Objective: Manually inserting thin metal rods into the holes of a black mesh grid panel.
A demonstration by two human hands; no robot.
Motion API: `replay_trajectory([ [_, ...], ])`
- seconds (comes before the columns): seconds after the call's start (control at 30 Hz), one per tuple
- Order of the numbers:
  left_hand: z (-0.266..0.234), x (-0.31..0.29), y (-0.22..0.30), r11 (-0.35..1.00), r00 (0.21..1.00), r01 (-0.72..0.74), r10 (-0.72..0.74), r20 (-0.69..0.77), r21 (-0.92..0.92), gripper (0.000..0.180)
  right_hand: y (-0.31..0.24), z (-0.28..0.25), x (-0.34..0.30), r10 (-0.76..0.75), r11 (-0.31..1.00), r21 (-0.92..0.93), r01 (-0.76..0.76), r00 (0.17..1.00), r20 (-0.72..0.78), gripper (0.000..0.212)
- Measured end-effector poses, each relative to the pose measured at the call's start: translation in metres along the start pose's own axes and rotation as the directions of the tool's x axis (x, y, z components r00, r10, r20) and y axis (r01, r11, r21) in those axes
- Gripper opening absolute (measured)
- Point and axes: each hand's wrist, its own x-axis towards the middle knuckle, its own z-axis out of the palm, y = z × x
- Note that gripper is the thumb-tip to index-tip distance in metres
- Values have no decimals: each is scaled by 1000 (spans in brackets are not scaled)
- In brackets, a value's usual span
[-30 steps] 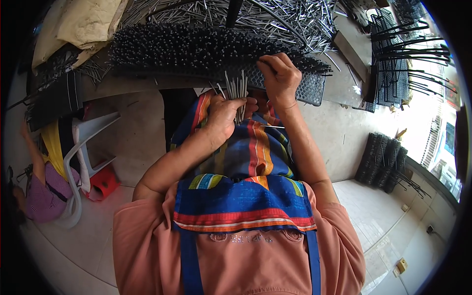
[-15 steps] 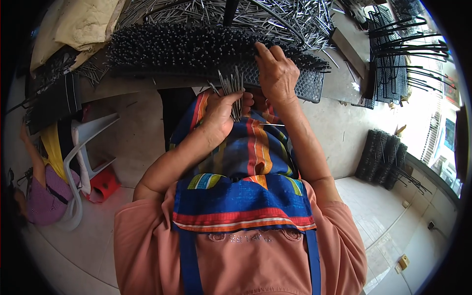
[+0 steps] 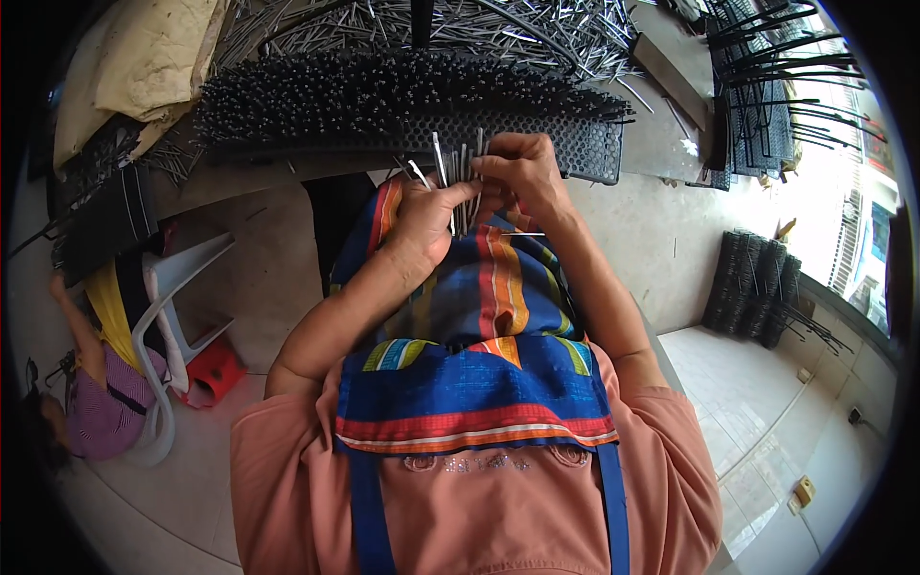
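A bundle of thin grey metal rods [image 3: 458, 174] stands upright in my left hand [image 3: 426, 216], its fingers wrapped round it above my lap. My right hand [image 3: 529, 174] is closed at the top right of this bundle, thumb and fingers pinching one of the rods. Just beyond both hands lies a long black perforated plate [image 3: 589, 149]. Dark rods [image 3: 364, 101] stand packed in its holes over most of its length, while bare holes show toward its right end and near edge. A single rod [image 3: 522, 234] lies across my striped apron [image 3: 460, 297].
Loose metal rods [image 3: 498, 31] are heaped behind the plate. A wooden block [image 3: 668, 81] and black racks with long prongs [image 3: 781, 67] stand at the right. Black coiled bundles [image 3: 752, 287] are on the floor. Another person [image 3: 101, 402] sits at the left beside a grey chair [image 3: 153, 331].
My right hand has come back from the plate's rods toward me and now pinches at the bundle in my left hand. The left hand keeps its grip on the bundle.
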Motion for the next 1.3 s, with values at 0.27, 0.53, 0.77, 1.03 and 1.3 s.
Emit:
replay_trajectory([
  [0.27,-8,11,-5,993,986,84,-72,-148,79,22,0,-15,13,-373,887,61,457,789,-487,2],
  [0.53,-5,12,-7,992,992,75,-64,-109,101,16,3,-11,33,-710,704,-407,582,579,-401,10],
  [0.77,-3,10,-8,996,991,48,-38,-128,79,16,-12,-6,36,-761,628,-583,516,563,-322,11],
  [1.03,0,10,-3,997,994,41,-34,-105,61,15,-9,-2,33,-743,614,-658,437,600,-295,14],
  [1.3,0,13,-3,999,994,24,-27,-109,-33,13,0,-7,31,-780,490,-780,390,595,-192,15],
])
